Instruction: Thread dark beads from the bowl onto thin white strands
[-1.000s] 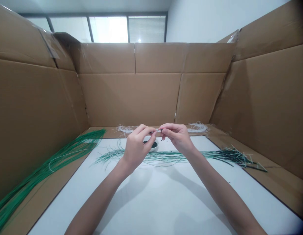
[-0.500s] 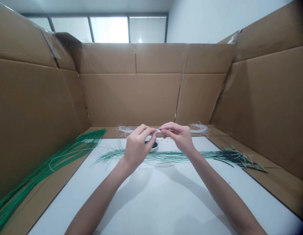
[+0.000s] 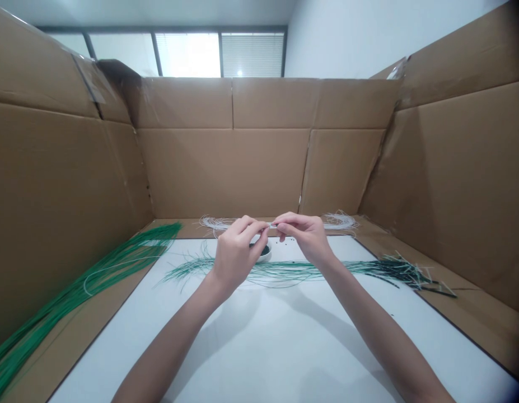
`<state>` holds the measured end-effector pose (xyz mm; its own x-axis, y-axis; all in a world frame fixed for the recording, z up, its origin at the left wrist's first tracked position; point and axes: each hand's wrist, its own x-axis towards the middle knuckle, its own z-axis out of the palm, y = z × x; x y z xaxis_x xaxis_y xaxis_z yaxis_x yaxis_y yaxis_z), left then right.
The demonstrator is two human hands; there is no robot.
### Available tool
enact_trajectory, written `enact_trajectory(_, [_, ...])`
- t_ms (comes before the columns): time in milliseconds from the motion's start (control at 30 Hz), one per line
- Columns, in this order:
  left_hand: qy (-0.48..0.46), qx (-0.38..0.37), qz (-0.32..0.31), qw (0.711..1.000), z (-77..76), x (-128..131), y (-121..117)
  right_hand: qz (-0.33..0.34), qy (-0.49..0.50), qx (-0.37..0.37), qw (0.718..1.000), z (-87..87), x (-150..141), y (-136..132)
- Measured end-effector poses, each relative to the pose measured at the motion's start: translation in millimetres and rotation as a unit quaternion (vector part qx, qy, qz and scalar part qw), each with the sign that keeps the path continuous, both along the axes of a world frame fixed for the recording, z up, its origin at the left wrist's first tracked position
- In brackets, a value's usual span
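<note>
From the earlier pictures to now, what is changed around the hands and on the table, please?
The whole scene sits slightly lower in the frame, so the head probably tilted up a little. The left hand and right hand keep pinching the small pale piece between them; nothing was taken or let go. The white bowl, green wires and white wire coils stayed.

Bare left hand [image 3: 236, 254] and right hand [image 3: 305, 236]

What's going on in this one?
A person pinches a small pale piece between the fingertips of the left hand and right hand, above a small white bowl of dark bits. Green wires lie across a white board, with white wire coils behind, inside a cardboard enclosure.
</note>
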<state>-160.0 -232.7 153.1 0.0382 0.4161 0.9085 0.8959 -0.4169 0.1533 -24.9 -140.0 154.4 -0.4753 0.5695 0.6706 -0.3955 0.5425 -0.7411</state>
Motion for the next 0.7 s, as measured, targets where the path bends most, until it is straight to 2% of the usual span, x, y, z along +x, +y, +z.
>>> enact_trajectory(267, [0.009,0.0,0.002,1.0,-0.2,0.1,-0.5,0.031,0.012,-0.037,0.999,-2.9,-2.2,2.9])
enact_trajectory(500, [0.015,-0.002,0.006,1.0,0.1,0.7,-0.6,-0.027,0.003,0.011,1.0,1.2,1.3,-0.1])
enact_trajectory(700, [0.019,0.002,0.006,1.0,0.0,1.2,-0.4,-0.016,-0.004,0.015,1.0,1.4,2.2,-1.8])
